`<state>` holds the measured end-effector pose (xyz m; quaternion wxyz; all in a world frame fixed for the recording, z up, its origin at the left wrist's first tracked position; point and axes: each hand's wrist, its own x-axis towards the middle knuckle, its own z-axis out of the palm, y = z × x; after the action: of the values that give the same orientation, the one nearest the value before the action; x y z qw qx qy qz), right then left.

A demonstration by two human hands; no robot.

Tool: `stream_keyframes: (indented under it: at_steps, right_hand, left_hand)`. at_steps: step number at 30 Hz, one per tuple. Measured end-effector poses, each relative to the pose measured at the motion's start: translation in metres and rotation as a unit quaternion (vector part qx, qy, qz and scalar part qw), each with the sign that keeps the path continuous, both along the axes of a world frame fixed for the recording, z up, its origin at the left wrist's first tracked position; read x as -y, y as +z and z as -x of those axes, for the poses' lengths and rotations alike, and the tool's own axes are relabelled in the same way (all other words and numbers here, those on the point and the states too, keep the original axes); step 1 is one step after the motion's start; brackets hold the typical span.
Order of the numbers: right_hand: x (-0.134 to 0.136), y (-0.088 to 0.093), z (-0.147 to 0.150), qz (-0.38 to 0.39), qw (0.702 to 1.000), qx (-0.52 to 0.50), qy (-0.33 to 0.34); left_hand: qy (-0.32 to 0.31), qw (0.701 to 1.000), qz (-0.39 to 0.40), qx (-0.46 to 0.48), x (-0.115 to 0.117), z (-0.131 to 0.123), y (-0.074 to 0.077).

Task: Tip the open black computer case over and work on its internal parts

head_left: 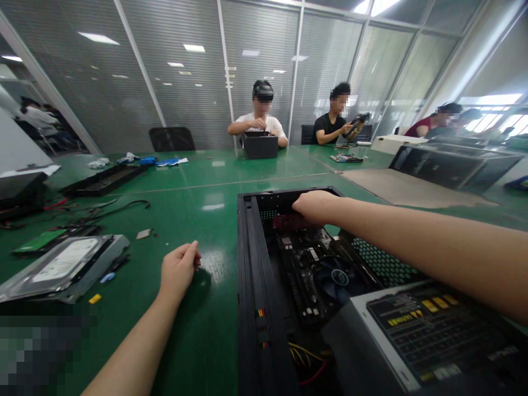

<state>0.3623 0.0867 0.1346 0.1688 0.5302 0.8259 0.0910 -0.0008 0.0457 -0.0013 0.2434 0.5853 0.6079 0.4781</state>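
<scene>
An open black computer case [258, 286] lies on the green table in front of me. Inside are a motherboard with a round cooling fan [339, 276], a power supply [437, 330] with a printed label, and a red circuit card [289, 221] near the far end. My right hand [311, 206] reaches over the case to its far end, closed, right above the red card. Its fingertips are hidden, so what they grip does not show. Left of the case, my left hand [179, 268] rests loosely closed on the table, with nothing seen in it.
On the left lie a hard drive [68, 267], a green circuit board [41, 242], cables and a black panel [105, 180]. Across the table one person works at a dark box [260, 146]; another holds a part. A cardboard sheet [404, 184] lies at right beside another case [437, 165].
</scene>
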Motion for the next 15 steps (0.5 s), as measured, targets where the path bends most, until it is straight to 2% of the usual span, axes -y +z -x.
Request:
stream_keyframes:
  at_steps: [4, 7, 9, 12, 15]
  right_hand:
    - [0.000, -0.002, 0.003, -0.042, 0.998, 0.012, -0.040]
    - [0.003, -0.003, 0.004, -0.013, 0.999, 0.021, -0.047]
    - [0.007, 0.003, 0.003, -0.008, 0.998, 0.010, -0.057]
    - [0.022, 0.027, 0.000, -0.028, 0.998, -0.023, -0.053]
    - [0.069, 0.058, -0.007, 0.037, 0.993, -0.110, 0.028]
  left_hand:
    - [0.000, 1.000, 0.005, 0.011, -0.001, 0.001, -0.001]
    - [-0.004, 1.000, 0.004, 0.017, -0.001, 0.002, -0.002]
    - [-0.007, 1.000, 0.001, 0.019, -0.001, 0.003, -0.002]
    - [-0.015, 1.000, -0.001, 0.024, 0.000, 0.004, -0.002]
    - [-0.020, 0.999, -0.004, 0.029, 0.001, 0.005, -0.002]
